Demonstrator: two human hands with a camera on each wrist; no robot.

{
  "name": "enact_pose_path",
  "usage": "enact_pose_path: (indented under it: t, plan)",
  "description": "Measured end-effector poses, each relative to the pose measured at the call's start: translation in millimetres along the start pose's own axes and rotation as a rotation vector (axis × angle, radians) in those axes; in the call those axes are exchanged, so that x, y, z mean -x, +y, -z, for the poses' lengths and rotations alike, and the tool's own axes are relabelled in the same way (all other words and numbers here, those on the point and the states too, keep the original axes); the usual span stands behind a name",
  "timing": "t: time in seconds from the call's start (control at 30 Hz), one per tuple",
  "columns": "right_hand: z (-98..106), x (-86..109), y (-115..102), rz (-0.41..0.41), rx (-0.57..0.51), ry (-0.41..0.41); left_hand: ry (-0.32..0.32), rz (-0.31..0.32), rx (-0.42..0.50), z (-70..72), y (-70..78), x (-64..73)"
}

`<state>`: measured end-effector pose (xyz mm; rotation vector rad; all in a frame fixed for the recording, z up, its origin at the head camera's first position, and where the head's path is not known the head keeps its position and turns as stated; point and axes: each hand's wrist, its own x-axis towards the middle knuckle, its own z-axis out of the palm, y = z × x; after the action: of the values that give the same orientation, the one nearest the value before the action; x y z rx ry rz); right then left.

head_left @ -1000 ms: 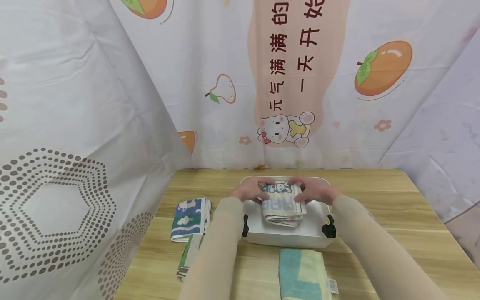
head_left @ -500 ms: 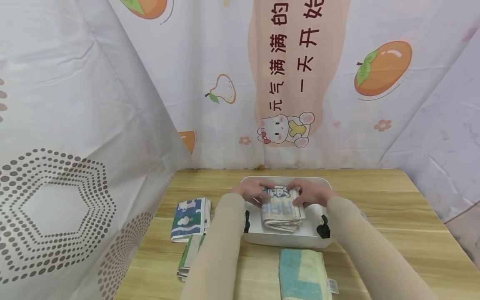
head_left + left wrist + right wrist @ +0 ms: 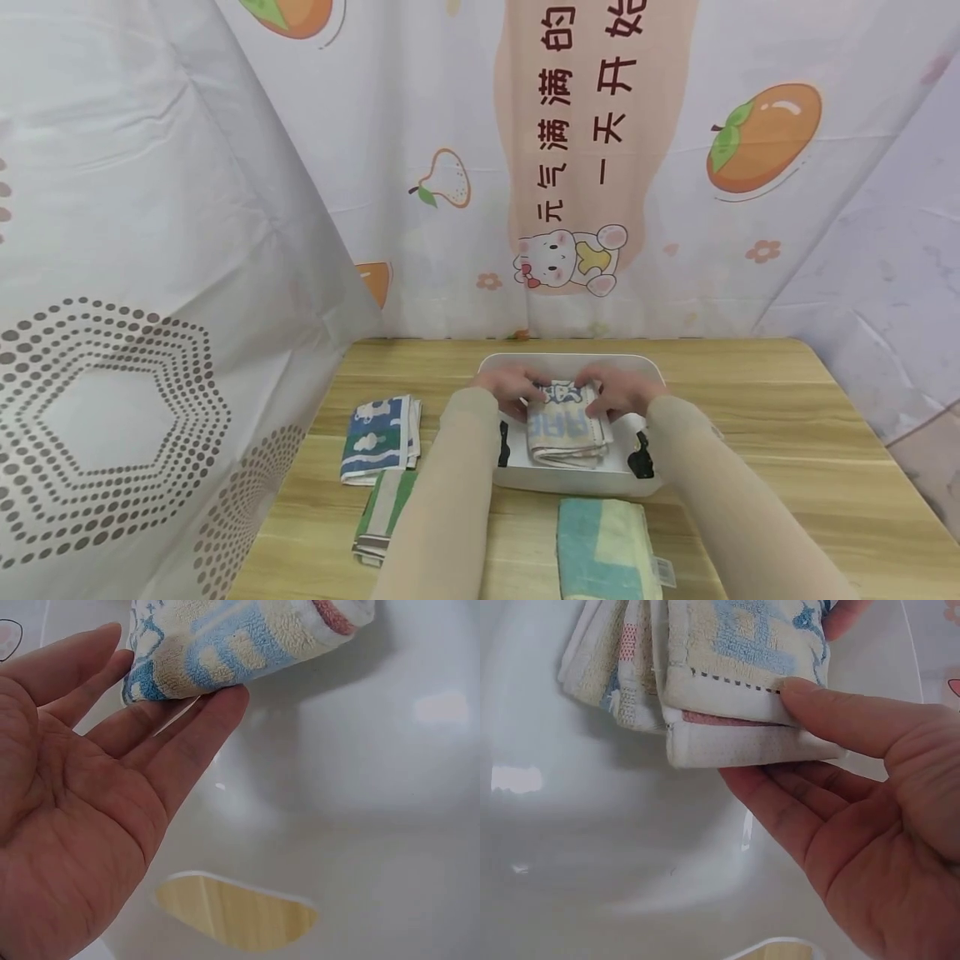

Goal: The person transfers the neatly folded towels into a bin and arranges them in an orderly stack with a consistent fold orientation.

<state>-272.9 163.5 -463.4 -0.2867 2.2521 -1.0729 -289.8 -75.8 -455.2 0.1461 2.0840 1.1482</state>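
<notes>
A folded cream-and-blue towel (image 3: 564, 427) is held between both hands inside a white plastic bin (image 3: 572, 480). My left hand (image 3: 516, 388) grips its far left edge; in the left wrist view, the fingers (image 3: 199, 735) reach under the towel's side. On the opposite edge is my right hand (image 3: 619, 390). The right wrist view shows that thumb (image 3: 840, 712) on top of the towel (image 3: 727, 656) and the other fingers beneath, pinching the folded layers. Below the towel, the bin's pale floor (image 3: 615, 832) shows in that view.
Left of the bin lie a blue-and-green folded towel (image 3: 378, 437) and a green-and-grey striped one (image 3: 384, 510), partly behind the left sleeve. A teal-and-yellow towel (image 3: 603, 550) lies in front of the bin on the wooden table (image 3: 780, 442). A printed curtain (image 3: 450, 267) hangs behind.
Both hands have moved slightly toward me and down with the cream-and-blue towel, deeper into the bin. The other towels have stayed put.
</notes>
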Motion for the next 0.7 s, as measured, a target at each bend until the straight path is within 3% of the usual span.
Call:
enact_pose_path:
  t: [0.3,0.7]
  plan:
    - [-8,4.1,0,-0.039,-0.019,-0.028,-0.019,0.055,-0.032,-4.9,-6.6,-3.4]
    - [-9,4.0,-3,-0.096,0.079,-0.072,-0.058,0.110,-0.054,-4.4,-10.6,-3.9]
